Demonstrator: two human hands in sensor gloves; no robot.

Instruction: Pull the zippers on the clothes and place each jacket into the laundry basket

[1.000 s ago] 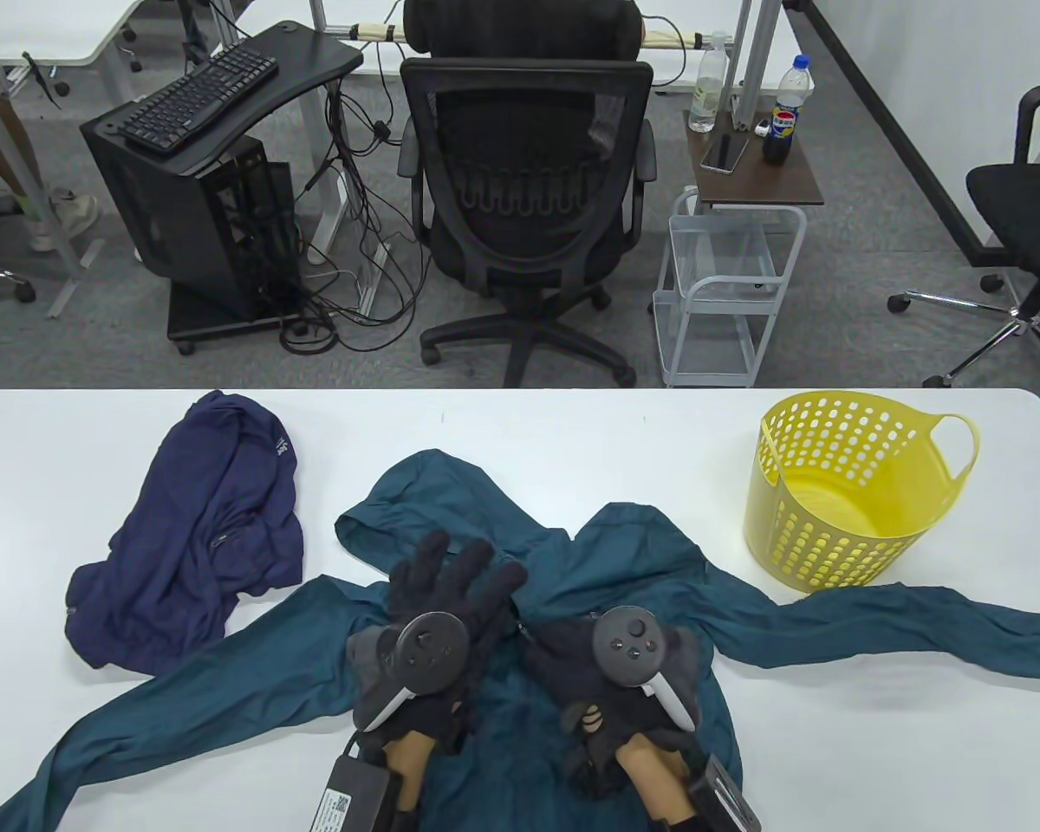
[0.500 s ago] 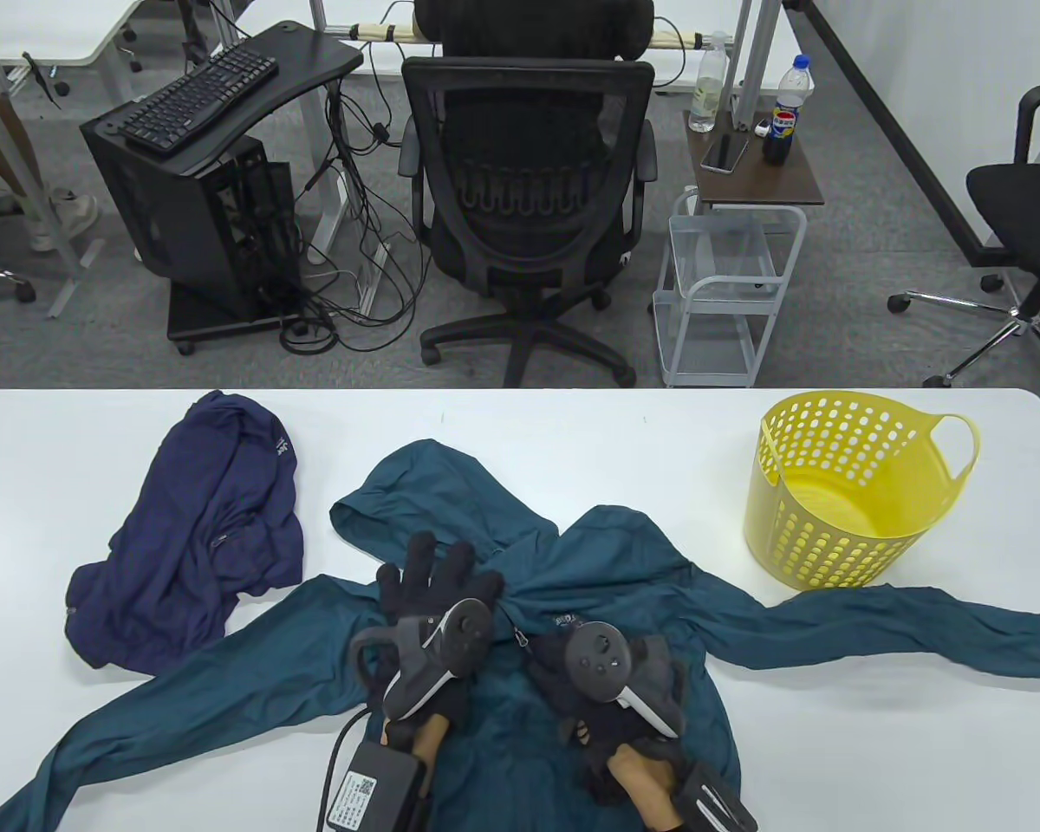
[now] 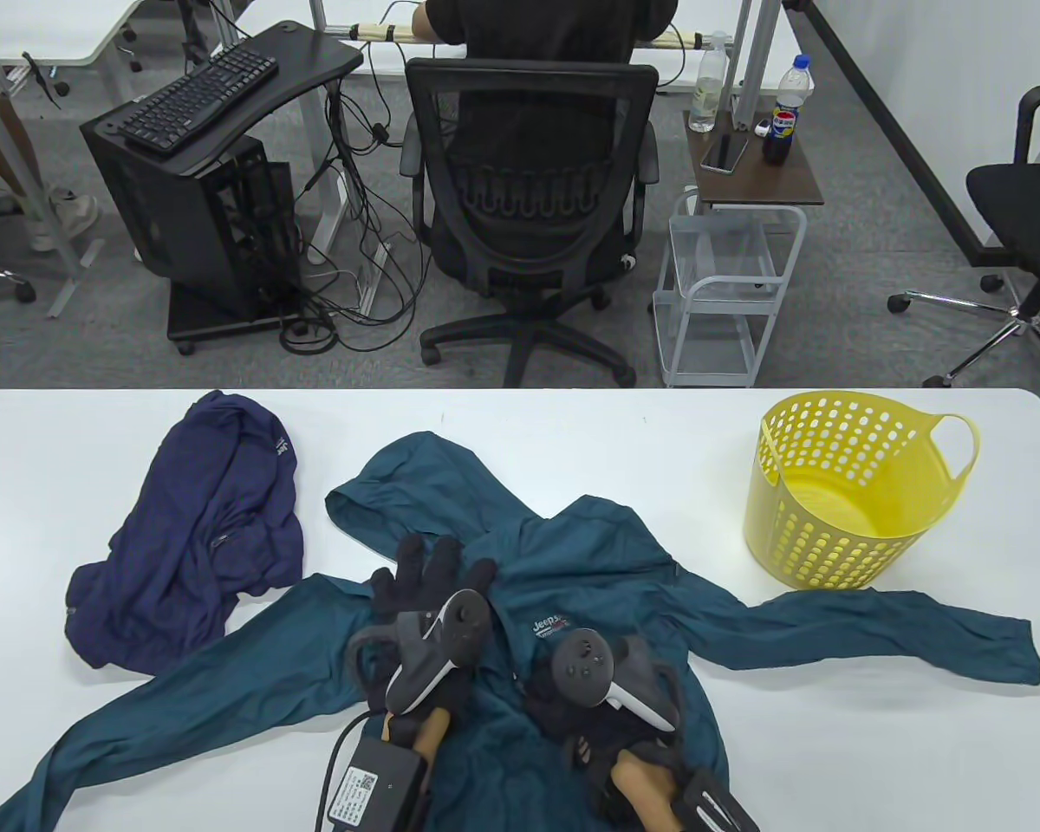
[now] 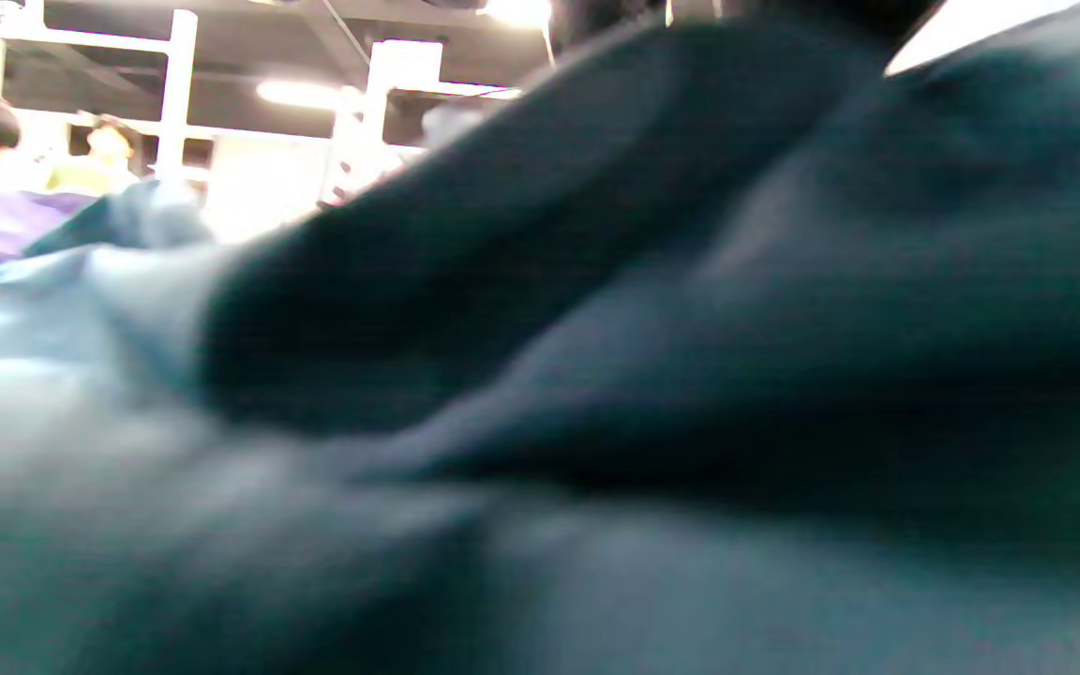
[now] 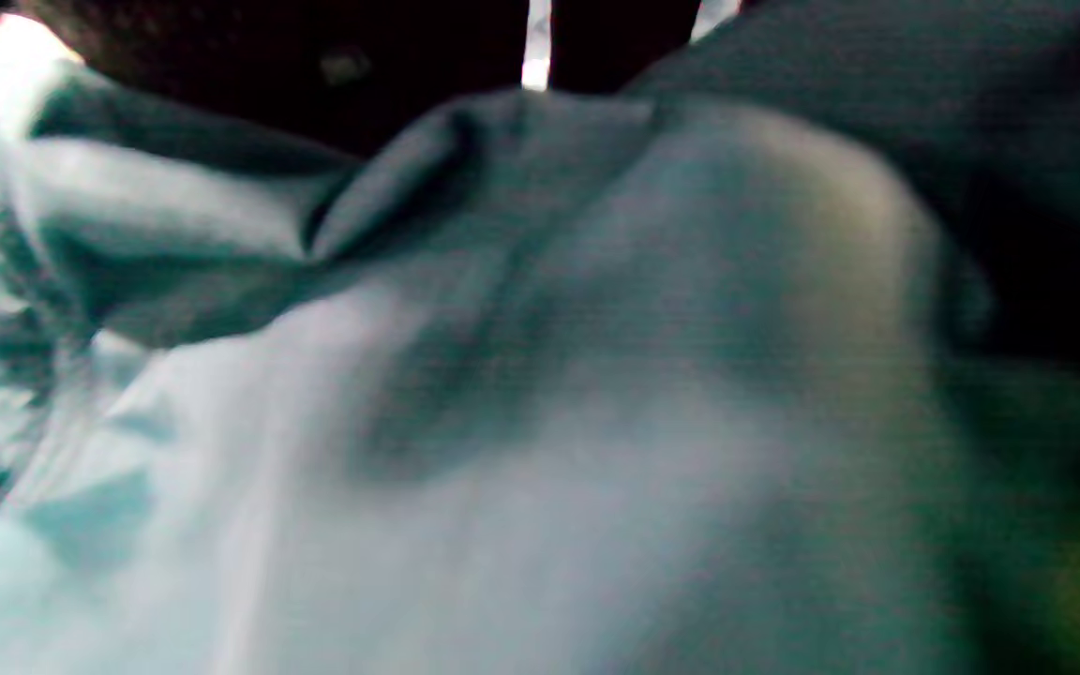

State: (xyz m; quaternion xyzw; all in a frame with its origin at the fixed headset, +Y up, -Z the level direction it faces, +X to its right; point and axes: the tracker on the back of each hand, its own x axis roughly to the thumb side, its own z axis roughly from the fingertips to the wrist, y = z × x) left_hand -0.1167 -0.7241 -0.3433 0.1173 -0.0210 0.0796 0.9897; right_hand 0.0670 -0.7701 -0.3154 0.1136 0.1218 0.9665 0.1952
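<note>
Zipper step on the teal jacket [image 3: 589, 589], which lies spread across the bench [image 3: 520, 416].
Left hand [image 3: 429, 598] lies flat on it, grip apart; right hand [image 3: 589, 685] is on the front, its grip unreadable. Next: get the slider moving. Navy jacket [image 3: 199, 537] and yellow basket [image 3: 849, 494] wait.

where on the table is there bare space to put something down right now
Bare table runs along the far edge, widest between the teal jacket hood and the yellow basket, and at the near right corner below the teal sleeve. The left and middle are crowded: navy jacket, spread teal jacket, both hands.
</note>
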